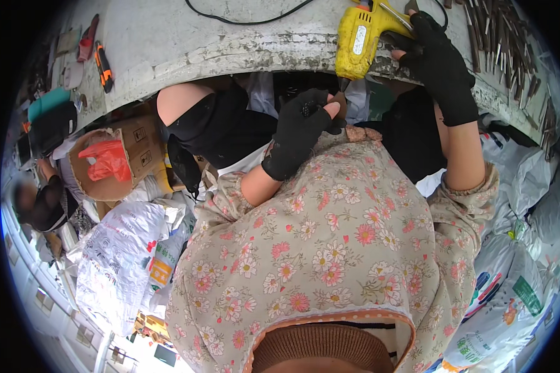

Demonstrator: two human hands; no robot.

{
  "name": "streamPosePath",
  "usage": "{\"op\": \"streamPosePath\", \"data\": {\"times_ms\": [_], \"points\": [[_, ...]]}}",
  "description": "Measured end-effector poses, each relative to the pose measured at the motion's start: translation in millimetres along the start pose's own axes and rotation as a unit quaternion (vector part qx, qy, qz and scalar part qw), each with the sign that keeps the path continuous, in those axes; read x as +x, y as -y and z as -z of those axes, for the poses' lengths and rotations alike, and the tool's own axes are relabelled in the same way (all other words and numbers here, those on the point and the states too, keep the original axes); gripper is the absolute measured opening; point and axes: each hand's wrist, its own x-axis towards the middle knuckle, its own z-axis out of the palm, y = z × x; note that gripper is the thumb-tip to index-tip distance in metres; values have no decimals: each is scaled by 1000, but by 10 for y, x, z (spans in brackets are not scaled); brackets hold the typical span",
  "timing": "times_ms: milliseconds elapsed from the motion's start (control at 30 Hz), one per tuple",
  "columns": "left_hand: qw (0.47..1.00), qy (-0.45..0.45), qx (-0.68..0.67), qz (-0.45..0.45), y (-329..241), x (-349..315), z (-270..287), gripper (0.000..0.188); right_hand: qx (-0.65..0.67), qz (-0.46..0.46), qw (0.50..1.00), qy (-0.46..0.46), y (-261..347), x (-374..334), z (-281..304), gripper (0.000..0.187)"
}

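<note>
Right hand (442, 71), black fingerless glove: closed around the handle of a yellow glue gun (356, 40). The gun hangs over the near edge of the worktop (280, 37), nozzle pointing down toward my left hand. Left hand (305, 127), gloved likewise: pinching a small brown piece (340, 99) between thumb and fingers, just under the nozzle; whether tip and piece touch, I cannot tell. Thin dark sticks (498, 37) lie heaped right of the gun. Far left on the worktop: an orange-and-black cutter (103, 67). Black cable (249, 23) curves across the middle.
</note>
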Motion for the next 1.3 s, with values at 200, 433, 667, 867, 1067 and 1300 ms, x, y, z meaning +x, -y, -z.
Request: {"op": "streamPosePath", "data": {"times_ms": [200, 433, 667, 867, 1067, 1300], "points": [[1000, -13, -9, -10, -51, 0, -48, 21, -27, 91, 995, 21, -283, 78, 70, 60], [999, -14, 44, -3, -164, -61, -33, 22, 8, 33, 999, 10, -215, -16, 3, 58], [955, -41, -266, 122, -290, -58, 73, 28, 307, -37, 941, 142, 604, -687, 276, 43], [954, -84, -228, 176, -497, -41, -42, 33, 412, -118, 867, 255, 936, -890, 459, 35], [953, -103, -188, 215, -598, -136, -91, 34, 332, -73, 906, 251, 1016, -852, 513, 34], [997, -41, 68, -5, -556, -231, -7, 29, 119, 92, 963, 223, 1228, -722, 564, 39]]}}
